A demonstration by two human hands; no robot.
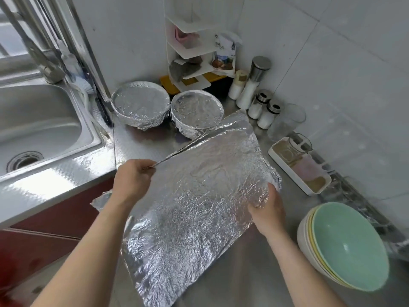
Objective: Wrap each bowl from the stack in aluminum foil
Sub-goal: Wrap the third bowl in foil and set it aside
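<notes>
- Your left hand (132,177) is closed small, thumb and fingers pinching the 9 o'clock edge of the crinkled silver aluminium foil sheet (194,200).
- Your right hand (269,209) grips the sheet's 3 o'clock edge, fingers curled round the foil.
- The sheet is spread between both hands over the brushed steel table (254,273). You cannot tell whether a bowl sits beneath it.
- The stack of round mint-green and cream bowls (345,247) sits unwrapped on the table at 4 o'clock from the sheet, near your right forearm.
- The left foil-wrapped bowl (140,105) stands at 11 o'clock and the right foil-wrapped bowl (197,111) at 12 o'clock, just beside each other.
- The stainless steel sink (39,125) lies at 9 o'clock.
</notes>
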